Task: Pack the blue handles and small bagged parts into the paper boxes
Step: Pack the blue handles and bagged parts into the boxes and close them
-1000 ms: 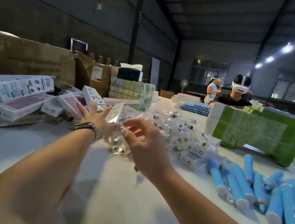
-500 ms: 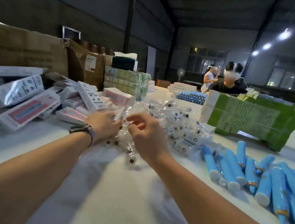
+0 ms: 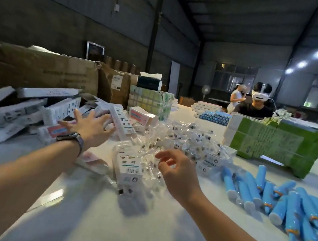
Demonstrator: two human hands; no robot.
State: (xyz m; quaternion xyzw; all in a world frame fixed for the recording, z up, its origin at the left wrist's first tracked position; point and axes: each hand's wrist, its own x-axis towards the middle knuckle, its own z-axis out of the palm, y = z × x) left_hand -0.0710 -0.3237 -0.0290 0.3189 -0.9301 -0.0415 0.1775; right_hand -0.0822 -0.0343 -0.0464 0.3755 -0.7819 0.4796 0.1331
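White tabletop [image 3: 135, 232] stretches under both forearms. Beyond the left hand [image 3: 91, 128], whose fingers are spread flat and hold nothing, paper boxes [image 3: 35, 112] lie in a loose heap; one box [image 3: 127, 163] lies between the two hands. Right of the right hand [image 3: 178, 174], blue handles [image 3: 279, 201] are piled side by side. Just beyond that hand, its fingers loosely curled and empty, clear small bagged parts [image 3: 183, 143] are scattered. A wristwatch [image 3: 72, 139] bands the left wrist.

Both arms were bare with no sleeves showing, and the left hand [image 3: 91, 128] just had a dark watch [image 3: 71, 140] strapped round the wrist behind it.
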